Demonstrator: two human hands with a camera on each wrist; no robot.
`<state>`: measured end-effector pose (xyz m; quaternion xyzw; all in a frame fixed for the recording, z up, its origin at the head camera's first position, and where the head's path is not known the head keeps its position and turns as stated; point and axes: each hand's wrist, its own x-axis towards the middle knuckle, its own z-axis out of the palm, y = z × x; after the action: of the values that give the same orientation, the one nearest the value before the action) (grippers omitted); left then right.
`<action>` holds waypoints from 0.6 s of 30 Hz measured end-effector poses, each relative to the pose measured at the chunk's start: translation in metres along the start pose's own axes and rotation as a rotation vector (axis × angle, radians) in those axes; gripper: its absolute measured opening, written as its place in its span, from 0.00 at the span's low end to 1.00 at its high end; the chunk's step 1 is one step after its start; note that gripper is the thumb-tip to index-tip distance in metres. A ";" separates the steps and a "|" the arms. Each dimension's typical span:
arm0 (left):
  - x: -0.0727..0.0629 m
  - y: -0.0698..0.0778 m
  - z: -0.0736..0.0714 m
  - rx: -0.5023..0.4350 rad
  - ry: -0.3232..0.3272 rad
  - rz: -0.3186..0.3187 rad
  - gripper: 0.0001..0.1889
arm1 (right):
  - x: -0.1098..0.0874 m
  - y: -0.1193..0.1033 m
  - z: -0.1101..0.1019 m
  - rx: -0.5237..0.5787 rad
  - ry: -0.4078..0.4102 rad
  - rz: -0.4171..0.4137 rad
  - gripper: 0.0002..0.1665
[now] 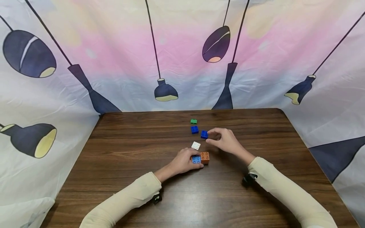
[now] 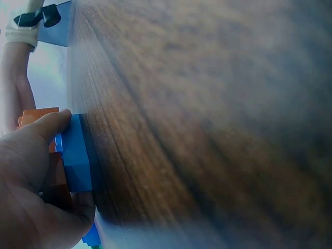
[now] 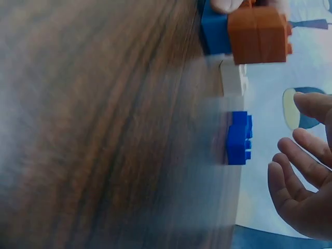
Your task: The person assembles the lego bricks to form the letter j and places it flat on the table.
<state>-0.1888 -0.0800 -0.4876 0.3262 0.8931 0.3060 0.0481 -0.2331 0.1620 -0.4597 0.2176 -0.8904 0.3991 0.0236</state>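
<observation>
My left hand (image 1: 182, 161) grips a small stack of toy bricks on the table, thumb on one side and fingers on the other. The stack has a blue brick (image 2: 78, 155) at its base, with an orange brick (image 1: 204, 157) on top at the right end. A darker orange-brown brick (image 2: 56, 179) sits partly hidden under the hand. My right hand (image 1: 226, 141) hovers beside a dark blue brick (image 1: 204, 134), thumb and fingers spread apart. In the right wrist view a gap separates its fingers from the dark blue bricks (image 3: 238, 142).
Just beyond the stack lies a flat white brick (image 1: 195, 145). Farther back are another dark blue brick (image 1: 194, 129) and a green brick (image 1: 194, 121). A patterned cloth (image 1: 182, 63) hangs behind the wooden table (image 1: 128, 142).
</observation>
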 end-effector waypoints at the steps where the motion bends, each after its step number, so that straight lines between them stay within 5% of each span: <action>1: 0.000 0.000 0.000 0.001 0.000 -0.001 0.19 | 0.003 0.001 0.001 -0.004 0.003 0.008 0.25; 18: 0.000 0.001 0.000 0.017 -0.005 -0.011 0.20 | 0.031 0.020 0.014 -0.045 -0.020 0.152 0.31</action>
<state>-0.1887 -0.0792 -0.4875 0.3225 0.8973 0.2972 0.0494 -0.2672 0.1529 -0.4766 0.1526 -0.9134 0.3773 -0.0110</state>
